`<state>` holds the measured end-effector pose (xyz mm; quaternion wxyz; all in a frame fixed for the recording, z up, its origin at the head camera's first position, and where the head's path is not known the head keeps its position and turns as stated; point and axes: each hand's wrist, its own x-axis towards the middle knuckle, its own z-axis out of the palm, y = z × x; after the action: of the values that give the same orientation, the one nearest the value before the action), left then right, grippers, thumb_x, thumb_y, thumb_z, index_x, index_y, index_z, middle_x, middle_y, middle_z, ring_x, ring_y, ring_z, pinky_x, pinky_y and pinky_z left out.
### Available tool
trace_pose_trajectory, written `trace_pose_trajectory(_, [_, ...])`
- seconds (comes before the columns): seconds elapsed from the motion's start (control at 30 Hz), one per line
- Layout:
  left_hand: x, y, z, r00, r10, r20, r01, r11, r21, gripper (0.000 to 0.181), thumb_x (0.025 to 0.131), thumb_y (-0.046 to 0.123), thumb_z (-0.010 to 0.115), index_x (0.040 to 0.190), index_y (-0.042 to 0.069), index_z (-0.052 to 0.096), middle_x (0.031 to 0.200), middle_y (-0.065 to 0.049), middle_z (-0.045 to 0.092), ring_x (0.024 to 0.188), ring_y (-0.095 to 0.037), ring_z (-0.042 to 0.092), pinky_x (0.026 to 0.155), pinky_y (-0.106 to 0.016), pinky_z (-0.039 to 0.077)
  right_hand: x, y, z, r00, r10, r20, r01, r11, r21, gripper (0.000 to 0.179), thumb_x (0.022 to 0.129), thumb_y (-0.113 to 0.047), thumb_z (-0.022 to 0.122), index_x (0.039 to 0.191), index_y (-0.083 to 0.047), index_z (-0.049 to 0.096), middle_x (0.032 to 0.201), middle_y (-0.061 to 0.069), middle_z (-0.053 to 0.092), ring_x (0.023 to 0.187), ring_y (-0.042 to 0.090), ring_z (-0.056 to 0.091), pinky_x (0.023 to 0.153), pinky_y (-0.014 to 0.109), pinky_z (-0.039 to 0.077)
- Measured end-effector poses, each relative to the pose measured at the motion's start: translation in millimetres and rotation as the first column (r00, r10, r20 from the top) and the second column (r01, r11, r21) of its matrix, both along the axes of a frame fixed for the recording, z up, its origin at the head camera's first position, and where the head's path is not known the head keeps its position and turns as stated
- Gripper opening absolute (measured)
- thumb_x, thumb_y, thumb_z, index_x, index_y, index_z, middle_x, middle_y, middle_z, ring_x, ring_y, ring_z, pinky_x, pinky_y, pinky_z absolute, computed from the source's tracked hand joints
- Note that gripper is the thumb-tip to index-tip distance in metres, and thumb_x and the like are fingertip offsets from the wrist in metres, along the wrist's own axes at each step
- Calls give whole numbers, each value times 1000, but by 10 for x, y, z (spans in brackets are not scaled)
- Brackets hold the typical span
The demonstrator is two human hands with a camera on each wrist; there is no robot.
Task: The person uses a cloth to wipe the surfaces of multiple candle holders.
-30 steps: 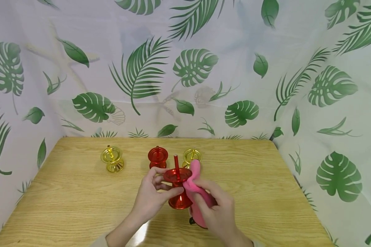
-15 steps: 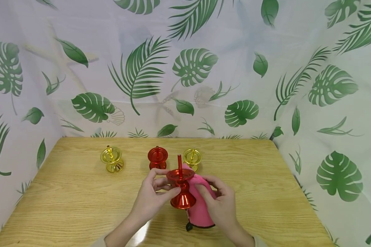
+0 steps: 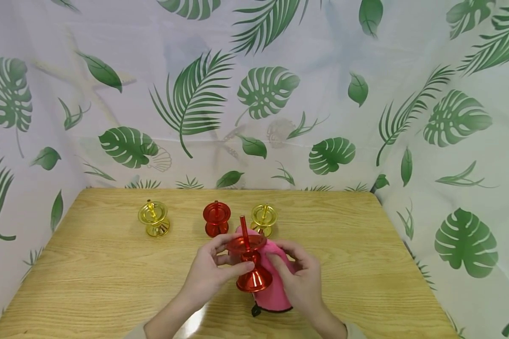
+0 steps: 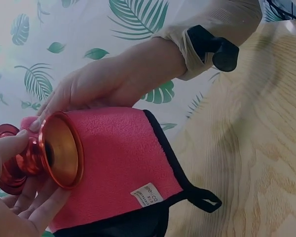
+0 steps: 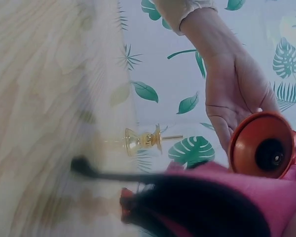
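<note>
My left hand (image 3: pixel 209 270) grips a shiny red candle holder (image 3: pixel 254 278) at its waist, thumb in front and fingers behind. The holder has a dish on top with a thin spike, and it leans a little to the left. In the left wrist view its hollow base (image 4: pixel 64 150) faces the camera. My right hand (image 3: pixel 303 278) pinches a pink cloth (image 3: pixel 273 294) with black edging and presses it against the holder's right side, just under the dish. A black loop (image 4: pixel 204 197) hangs from the cloth's corner. Part of the cloth passes behind the holder.
Along the back of the wooden table (image 3: pixel 89 278) stand a gold candle holder (image 3: pixel 157 228) at the left, a red one (image 3: pixel 216 229) in the middle and another gold one (image 3: pixel 265 216) to its right. A leaf-patterned curtain (image 3: pixel 305 94) surrounds the table's back and sides.
The cloth's upper end has moved from the holder's right side to behind it. The held candle holder has shifted slightly right and tilted, its spike now leaning left.
</note>
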<state>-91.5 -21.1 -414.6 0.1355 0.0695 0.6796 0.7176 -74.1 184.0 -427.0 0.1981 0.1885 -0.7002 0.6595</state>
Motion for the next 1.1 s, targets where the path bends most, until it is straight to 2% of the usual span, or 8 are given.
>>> trace_pose_trajectory(0.17, [-8, 3, 5, 999, 27, -22, -28, 999, -33, 68, 83, 9, 89, 143, 6, 58, 132, -18, 70, 89, -17, 74, 77, -24, 61, 31, 1, 46, 987, 33, -160, -23, 998, 65, 33, 86, 24, 68, 112, 4, 74, 106, 7, 78, 102, 4, 75, 84, 25, 64])
trace_pose_trajectory(0.3, [-12, 6, 14, 997, 58, -42, -60, 997, -54, 68, 81, 8, 90, 142, 8, 59, 131, -16, 71, 90, -18, 75, 77, -25, 62, 49, -13, 72, 944, 61, -324, -24, 993, 117, 35, 84, 22, 72, 114, 5, 74, 105, 21, 76, 106, 9, 74, 90, 22, 62])
trace_pose_trajectory(0.37, [-9, 11, 23, 996, 73, -56, -77, 995, -63, 67, 81, 8, 90, 142, 8, 59, 129, -16, 72, 89, -18, 75, 77, -25, 63, 56, -20, 66, 918, 58, -392, 0, 989, 146, 28, 87, 15, 74, 113, 5, 74, 104, 23, 75, 106, 12, 74, 92, 20, 61])
trace_pose_trajectory(0.47, [-3, 19, 33, 994, 89, -68, -93, 994, -62, 65, 82, 8, 89, 140, 7, 60, 128, -17, 72, 89, -18, 76, 76, -25, 63, 78, -30, 53, 882, 17, -470, 89, 976, 201, 15, 96, -1, 74, 110, 3, 76, 102, 22, 76, 103, 14, 74, 94, 17, 59])
trace_pose_trajectory(0.57, [3, 30, 38, 992, 101, -72, -105, 994, -44, 63, 83, 6, 87, 140, 4, 60, 127, -20, 72, 89, -17, 76, 78, -25, 63, 110, -52, 54, 851, -9, -526, 159, 957, 241, 17, 101, -11, 70, 108, 2, 78, 100, 20, 77, 97, 19, 74, 94, 15, 58])
trace_pose_trajectory(0.67, [7, 36, 40, 991, 113, -67, -115, 993, -21, 61, 84, 3, 85, 140, 4, 60, 126, -20, 71, 89, -16, 75, 78, -27, 64, 143, -71, 67, 827, -4, -562, 185, 946, 265, 19, 102, -14, 69, 107, 2, 78, 99, 20, 77, 91, 22, 74, 92, 15, 58])
trace_pose_trajectory(0.8, [11, 40, 34, 989, 133, -65, -133, 991, -5, 61, 83, -2, 84, 139, 6, 61, 125, -19, 72, 87, -14, 74, 78, -28, 65, 169, -81, 81, 818, 31, -575, 154, 951, 270, 17, 102, -10, 69, 106, 4, 77, 98, 21, 77, 89, 25, 75, 91, 17, 59])
trace_pose_trajectory(1.1, [13, 55, 15, 991, 123, -53, -121, 992, 23, 62, 82, -2, 84, 139, 4, 60, 125, -22, 72, 87, -13, 75, 79, -29, 65, 142, -50, 71, 839, 37, -543, 105, 968, 229, 18, 101, -8, 69, 110, 6, 76, 101, 23, 76, 102, 16, 75, 96, 17, 58])
